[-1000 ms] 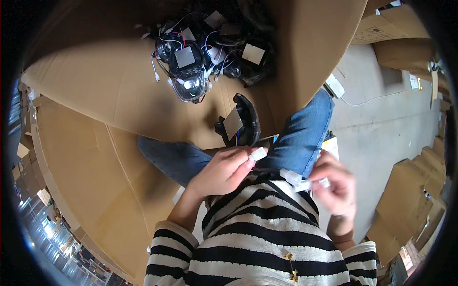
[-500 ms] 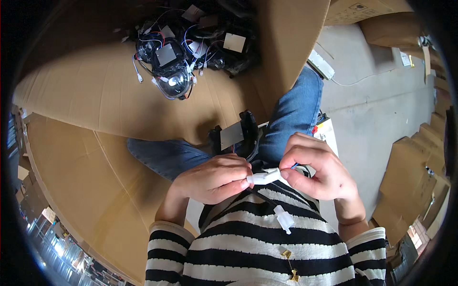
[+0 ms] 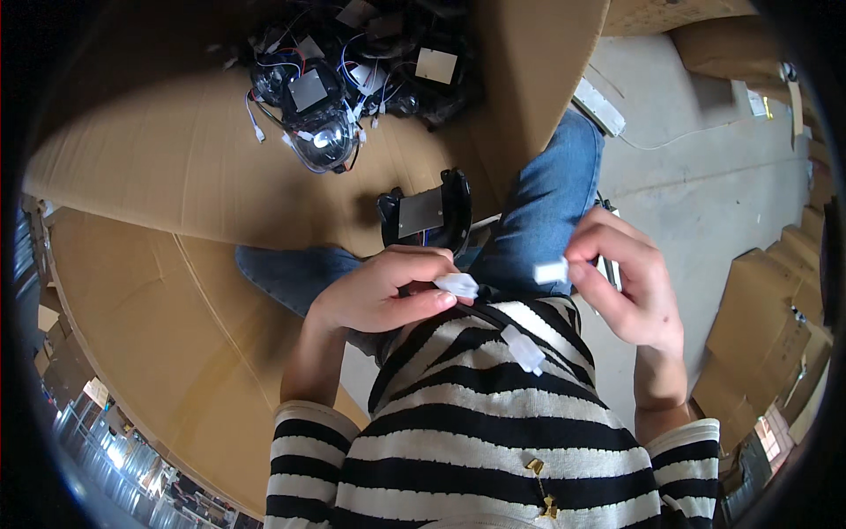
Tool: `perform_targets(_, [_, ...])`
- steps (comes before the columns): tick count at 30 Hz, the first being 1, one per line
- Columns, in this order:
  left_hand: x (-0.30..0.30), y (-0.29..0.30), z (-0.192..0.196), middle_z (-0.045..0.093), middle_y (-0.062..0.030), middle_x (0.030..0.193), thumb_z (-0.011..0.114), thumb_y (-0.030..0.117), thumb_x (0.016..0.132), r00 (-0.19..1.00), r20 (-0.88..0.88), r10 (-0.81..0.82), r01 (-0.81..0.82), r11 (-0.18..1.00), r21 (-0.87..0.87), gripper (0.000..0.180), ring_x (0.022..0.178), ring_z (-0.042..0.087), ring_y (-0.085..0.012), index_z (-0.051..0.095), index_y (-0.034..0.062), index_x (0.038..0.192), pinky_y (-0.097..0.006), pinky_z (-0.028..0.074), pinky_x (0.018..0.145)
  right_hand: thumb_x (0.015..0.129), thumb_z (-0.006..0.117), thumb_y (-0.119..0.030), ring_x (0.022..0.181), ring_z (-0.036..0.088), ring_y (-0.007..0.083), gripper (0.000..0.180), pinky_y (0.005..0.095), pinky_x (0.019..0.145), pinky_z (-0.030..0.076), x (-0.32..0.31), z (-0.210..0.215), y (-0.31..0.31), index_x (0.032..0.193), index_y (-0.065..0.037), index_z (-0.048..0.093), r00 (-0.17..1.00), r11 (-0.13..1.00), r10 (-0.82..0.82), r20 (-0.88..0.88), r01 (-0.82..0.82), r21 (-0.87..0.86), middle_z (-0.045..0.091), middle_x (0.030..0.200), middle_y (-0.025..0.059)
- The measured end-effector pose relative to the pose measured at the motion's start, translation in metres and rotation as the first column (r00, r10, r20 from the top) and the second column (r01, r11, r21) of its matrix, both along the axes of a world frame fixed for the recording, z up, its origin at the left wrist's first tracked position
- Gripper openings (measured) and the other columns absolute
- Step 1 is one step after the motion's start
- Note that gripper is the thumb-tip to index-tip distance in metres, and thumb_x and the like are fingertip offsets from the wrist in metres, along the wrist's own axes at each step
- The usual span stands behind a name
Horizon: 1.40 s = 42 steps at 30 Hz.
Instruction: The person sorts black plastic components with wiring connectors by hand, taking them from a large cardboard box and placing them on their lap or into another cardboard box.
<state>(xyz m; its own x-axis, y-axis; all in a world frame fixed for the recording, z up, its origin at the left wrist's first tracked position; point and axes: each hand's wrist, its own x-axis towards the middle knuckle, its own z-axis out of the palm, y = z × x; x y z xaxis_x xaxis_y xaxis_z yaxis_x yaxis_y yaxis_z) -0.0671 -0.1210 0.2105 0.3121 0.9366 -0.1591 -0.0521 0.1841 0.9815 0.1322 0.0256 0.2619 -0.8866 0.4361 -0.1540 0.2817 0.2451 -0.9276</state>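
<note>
In front of my lap, my left hand [image 3: 381, 289] pinches a white plastic wire connector [image 3: 458, 285] between thumb and fingers. Off to the right and a little higher, my right hand [image 3: 627, 280] grips a second white connector [image 3: 552, 271], slightly blurred, by its right end. A gap separates the two connectors. Another white connector [image 3: 523, 349] hangs against my striped top, below and between my hands. Just beyond my left hand is a black lamp unit [image 3: 456, 212] with a flat grey metal plate [image 3: 421, 214] and thin wires under it.
A large cardboard box [image 3: 176, 167] opens before me. Inside lies a pile of black lamp units with clear lenses [image 3: 324, 145], metal plates and loose coloured wires. At the right, a white strip-shaped device [image 3: 601, 106] with a cable rests on the grey floor [image 3: 705, 203]. Flattened cardboard [image 3: 749, 326] lies farther right.
The two white connectors, joined between my hands before, are now apart. My right hand has moved right and up with one; my left keeps the other. The hanging connector has shifted upward.
</note>
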Motion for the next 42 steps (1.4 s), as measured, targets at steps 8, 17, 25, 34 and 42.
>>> perform_targets(8, [0.009,-0.015,-0.012,0.056,-0.0035,0.076,0.052,-0.001,0.074,0.938,0.189,0.291,-0.264,0.952,-0.155,0.014,0.063,0.046,-0.0087,0.058,0.0011,0.086,-0.020,0.033,0.053,0.070,0.055,0.001,0.055,0.047,0.0129,0.006,0.0226,0.049,0.035,0.014,0.012,-0.010,0.075,0.000,0.055,0.998,0.972,-0.017,-0.060,0.002,-0.236,0.052,0.070,0.0056])
perform_targets(17, [0.018,-0.014,-0.008,0.057,-0.0046,0.077,0.052,-0.002,0.072,0.927,0.043,0.373,-0.369,0.926,-0.081,0.016,0.063,0.045,-0.0098,0.058,0.0016,0.086,-0.020,0.034,0.057,0.067,0.056,0.001,0.054,0.046,0.0134,0.005,0.0236,0.046,0.034,0.004,0.018,-0.012,0.071,-0.001,0.053,0.999,0.982,-0.015,-0.041,0.007,-0.191,0.051,0.065,0.0046])
perform_targets(25, [0.015,-0.016,-0.007,0.058,-0.0062,0.079,0.053,-0.002,0.071,0.906,-0.033,0.422,-0.423,0.906,-0.036,0.016,0.064,0.046,-0.0110,0.058,0.0010,0.086,-0.021,0.035,0.057,0.066,0.056,0.002,0.054,0.048,0.0179,0.006,0.0264,0.048,0.035,0.003,0.022,-0.014,0.068,-0.001,0.051,0.999,0.987,-0.049,-0.024,0.044,-0.157,0.050,0.063,0.0063])
perform_targets(34, [0.014,-0.020,-0.007,0.057,-0.0060,0.077,0.054,-0.001,0.071,0.894,-0.061,0.445,-0.447,0.894,-0.026,0.016,0.065,0.047,-0.0116,0.058,0.0012,0.086,-0.022,0.035,0.058,0.065,0.056,0.002,0.056,0.049,0.0220,0.008,0.0291,0.049,0.037,0.005,0.018,-0.016,0.066,-0.001,0.049,0.998,0.993,-0.064,0.004,0.064,-0.096,0.048,0.062,0.0082])
perform_targets(42, [0.015,-0.019,-0.006,0.054,-0.0055,0.073,0.055,0.000,0.070,0.903,-0.049,0.427,-0.427,0.904,0.012,0.017,0.063,0.045,-0.0124,0.059,0.0014,0.087,-0.023,0.034,0.056,0.064,0.056,0.001,0.057,0.049,0.0247,0.008,0.0305,0.050,0.038,0.005,0.017,-0.019,0.066,-0.001,0.048,0.997,0.995,-0.072,-0.005,0.071,-0.064,0.049,0.062,0.0091])
